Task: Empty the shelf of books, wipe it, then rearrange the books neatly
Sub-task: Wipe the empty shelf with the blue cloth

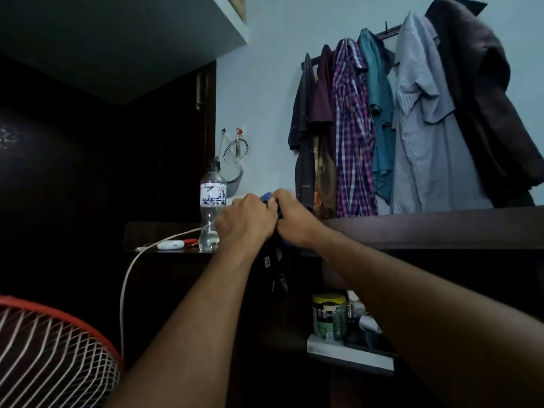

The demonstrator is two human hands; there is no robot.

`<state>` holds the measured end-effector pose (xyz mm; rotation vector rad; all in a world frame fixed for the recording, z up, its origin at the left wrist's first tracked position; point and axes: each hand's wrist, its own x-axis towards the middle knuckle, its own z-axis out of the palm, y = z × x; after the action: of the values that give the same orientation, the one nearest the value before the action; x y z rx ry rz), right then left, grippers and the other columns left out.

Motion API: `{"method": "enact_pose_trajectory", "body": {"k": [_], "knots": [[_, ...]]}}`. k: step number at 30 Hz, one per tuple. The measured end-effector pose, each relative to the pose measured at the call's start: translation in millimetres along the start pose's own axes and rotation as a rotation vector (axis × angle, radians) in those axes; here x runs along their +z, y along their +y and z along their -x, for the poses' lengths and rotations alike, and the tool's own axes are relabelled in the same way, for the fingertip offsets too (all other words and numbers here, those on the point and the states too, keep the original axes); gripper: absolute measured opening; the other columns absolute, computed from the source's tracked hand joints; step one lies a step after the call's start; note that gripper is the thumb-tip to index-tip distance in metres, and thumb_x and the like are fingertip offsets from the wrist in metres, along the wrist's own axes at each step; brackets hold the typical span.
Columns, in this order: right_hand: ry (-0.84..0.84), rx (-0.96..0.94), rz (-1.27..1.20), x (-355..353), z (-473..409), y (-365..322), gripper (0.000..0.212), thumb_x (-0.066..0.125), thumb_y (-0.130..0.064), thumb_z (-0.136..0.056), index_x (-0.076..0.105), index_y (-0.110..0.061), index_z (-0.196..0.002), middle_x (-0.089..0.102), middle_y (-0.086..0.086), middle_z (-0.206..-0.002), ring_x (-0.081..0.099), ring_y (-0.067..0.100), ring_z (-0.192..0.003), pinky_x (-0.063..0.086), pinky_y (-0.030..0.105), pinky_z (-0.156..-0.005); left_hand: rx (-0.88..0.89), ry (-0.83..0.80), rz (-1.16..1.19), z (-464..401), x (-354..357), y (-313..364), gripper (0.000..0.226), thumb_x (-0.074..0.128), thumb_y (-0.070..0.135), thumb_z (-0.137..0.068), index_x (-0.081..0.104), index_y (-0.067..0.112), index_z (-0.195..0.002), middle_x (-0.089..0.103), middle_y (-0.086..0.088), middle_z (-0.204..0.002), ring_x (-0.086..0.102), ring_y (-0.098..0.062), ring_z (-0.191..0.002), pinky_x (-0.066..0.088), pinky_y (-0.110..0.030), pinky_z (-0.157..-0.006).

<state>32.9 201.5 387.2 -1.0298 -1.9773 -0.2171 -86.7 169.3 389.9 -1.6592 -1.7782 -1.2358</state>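
Both hands (245, 220) (294, 217) around blue bundle (266, 198), perhaps cloth, orientation unclear

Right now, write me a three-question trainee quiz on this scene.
1. True or false: the clear plastic water bottle with the dark cap stands upright.
2. What do the left hand and right hand grip between them? A) a book B) a blue cloth C) the white cable
3. Fill in: the clothes hang on a ___ rack.

Key: 1 true; 2 B; 3 wall
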Motion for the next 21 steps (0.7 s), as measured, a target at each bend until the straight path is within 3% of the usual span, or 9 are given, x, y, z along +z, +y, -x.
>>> {"method": "enact_pose_trajectory", "body": {"k": [3,5,7,11,13,17,21], "knots": [[-0.106,0.032,0.045,-3.9,-3.8,5.2,0.030,0.049,0.002,-0.085,0.047,-0.006,-0.114,0.056,0.014,-0.110,0.055,0.030,-0.103,0.043,0.040,-0.085,0.029,-0.050,-0.101,-2.3,-7.5,2.2,0.062,0.032,0.060,-0.101,0.062,0.011,-0.124,0.064,-0.015,-0.127,0.059,-0.036,-0.118,0.039,-0.040,-0.081],[-0.094,0.038,0.057,-19.9,-4.3,3.5,0.041,0.054,-0.001,-0.084,0.051,-0.007,-0.125,0.048,0.015,-0.124,0.052,0.032,-0.114,0.043,0.043,-0.099,0.037,-0.092,-0.167,-1.2,-17.1,6.8,0.067,0.027,0.065,-0.100,0.063,0.013,-0.124,0.063,-0.015,-0.129,0.058,-0.035,-0.119,0.037,-0.041,-0.080],[-0.016,0.064,0.082,-42.6,8.6,-5.3,0.054,0.061,-0.013,-0.087,0.045,-0.014,-0.138,0.039,0.012,-0.133,0.052,0.032,-0.118,0.044,0.043,-0.103,0.040,-0.106,-0.195,4.5,-28.0,9.1,0.078,0.022,0.073,-0.098,0.062,0.014,-0.128,0.061,-0.016,-0.132,0.057,-0.035,-0.120,0.039,-0.042,-0.083],[0.013,0.146,0.153,-86.7,40.8,-18.1,0.070,0.068,-0.037,-0.085,0.034,-0.022,-0.144,0.033,0.007,-0.137,0.049,0.033,-0.122,0.046,0.049,-0.103,0.066,-0.069,-0.093,18.7,-46.8,5.8,0.080,0.024,0.076,-0.095,0.038,0.018,-0.149,0.042,-0.021,-0.148,0.040,-0.038,-0.136,0.042,-0.052,-0.100],[-0.007,0.140,0.186,-106.5,57.1,-29.5,0.068,0.068,-0.038,-0.086,0.035,-0.022,-0.143,0.034,0.007,-0.135,0.047,0.033,-0.123,0.044,0.048,-0.104,0.126,-0.029,-0.096,25.8,-57.3,5.5,0.074,0.027,0.071,-0.098,0.030,0.022,-0.154,0.034,-0.019,-0.155,0.031,-0.038,-0.142,0.037,-0.056,-0.106],[-0.014,0.105,0.262,-135.4,100.0,-53.4,0.060,0.066,-0.037,-0.087,0.039,-0.023,-0.139,0.038,0.006,-0.131,0.047,0.033,-0.122,0.041,0.039,-0.097,0.246,0.045,-0.051,60.5,-79.0,30.3,0.070,0.037,0.066,-0.097,0.030,0.024,-0.153,0.036,-0.014,-0.156,0.032,-0.035,-0.143,0.032,-0.059,-0.108],[-0.002,0.128,0.233,-150.8,152.5,-65.9,0.050,0.061,-0.023,-0.090,0.042,-0.022,-0.136,0.037,0.003,-0.127,0.045,0.031,-0.123,0.037,0.036,-0.096,0.357,-0.097,0.166,106.3,-92.4,72.3,0.060,0.045,0.059,-0.098,0.036,0.025,-0.147,0.046,-0.010,-0.148,0.044,-0.033,-0.135,0.039,-0.052,-0.106]]}}
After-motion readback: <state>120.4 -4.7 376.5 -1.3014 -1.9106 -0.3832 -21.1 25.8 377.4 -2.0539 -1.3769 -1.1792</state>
